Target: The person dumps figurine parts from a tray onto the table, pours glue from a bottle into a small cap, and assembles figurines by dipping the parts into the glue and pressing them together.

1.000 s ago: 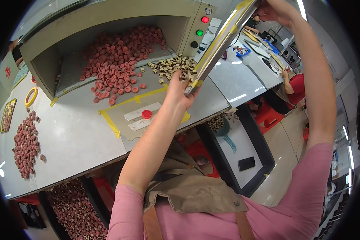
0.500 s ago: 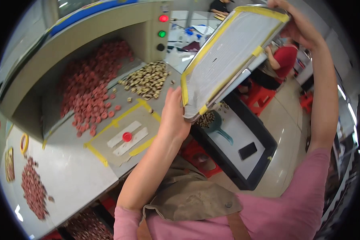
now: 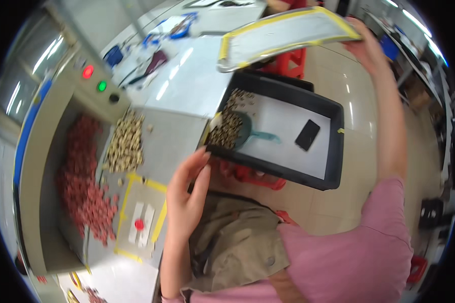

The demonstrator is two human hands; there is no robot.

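My right hand (image 3: 367,46) grips the right end of a flat white tray (image 3: 290,39) edged with yellow tape, holding it up beyond a black bin (image 3: 335,129). My left hand (image 3: 187,189) is off the tray and empty, thumb and fingers apart, near the bin's left corner. Inside the bin, a teal scoop (image 3: 265,136) lies beside a heap of small dark-and-cream pieces (image 3: 226,129). A black phone (image 3: 307,135) lies on the bin's white bottom.
At left stands a beige machine housing (image 3: 33,202) with red and green lights, holding a pile of small red round pieces (image 3: 83,177). Cream-and-brown pieces (image 3: 124,144) lie by its mouth. A yellow-taped square holds one red disc (image 3: 139,224). Red stools (image 3: 253,177) stand beneath.
My left hand has let go of the tray and come down. The tray, now in my right hand alone, lies flatter. The view has turned to the right.
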